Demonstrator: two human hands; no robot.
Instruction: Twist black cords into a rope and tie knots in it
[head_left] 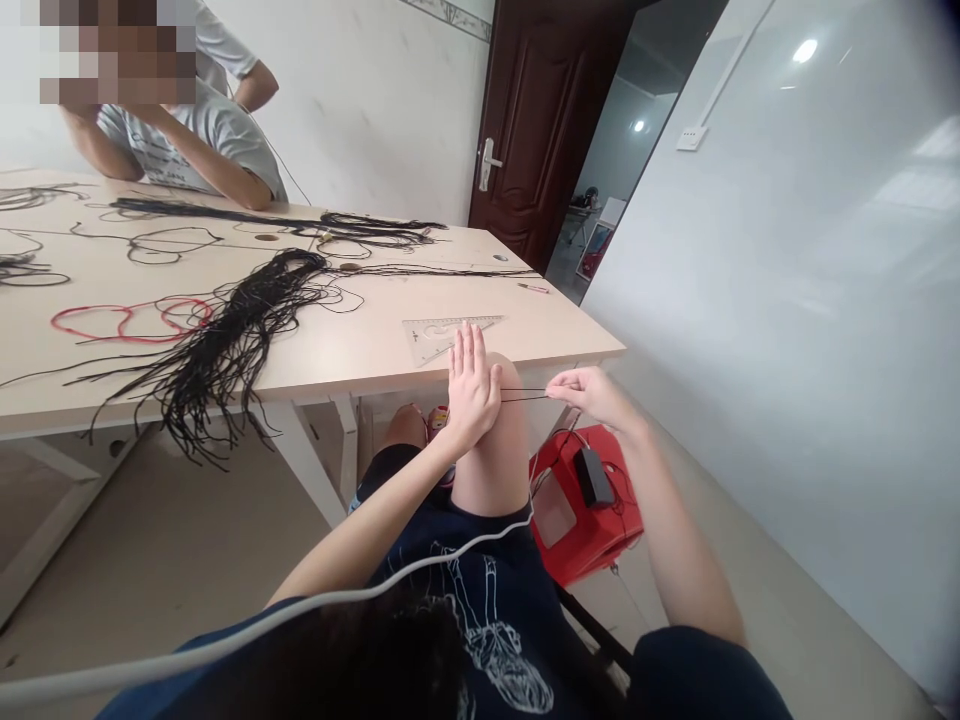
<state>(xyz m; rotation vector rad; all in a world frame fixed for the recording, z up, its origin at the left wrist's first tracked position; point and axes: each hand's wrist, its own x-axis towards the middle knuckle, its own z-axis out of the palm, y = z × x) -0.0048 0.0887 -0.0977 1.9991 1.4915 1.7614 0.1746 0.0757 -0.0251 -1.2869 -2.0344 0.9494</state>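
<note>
Black cords (525,395) pinched by right hand (589,392), left hand (471,388) flat on knee (491,450), probably a red stool (585,510) below

one left hand (472,390), one right hand (592,392), and two strands of black string (525,395) between them. one table (360,350) with two big bunches of black cord (225,340) (367,230), one red cord (127,320) and one triangle ruler (442,335). two other people (202,140) (225,50). one door (547,120). one red stool (585,510) with one black box (594,477).
</note>
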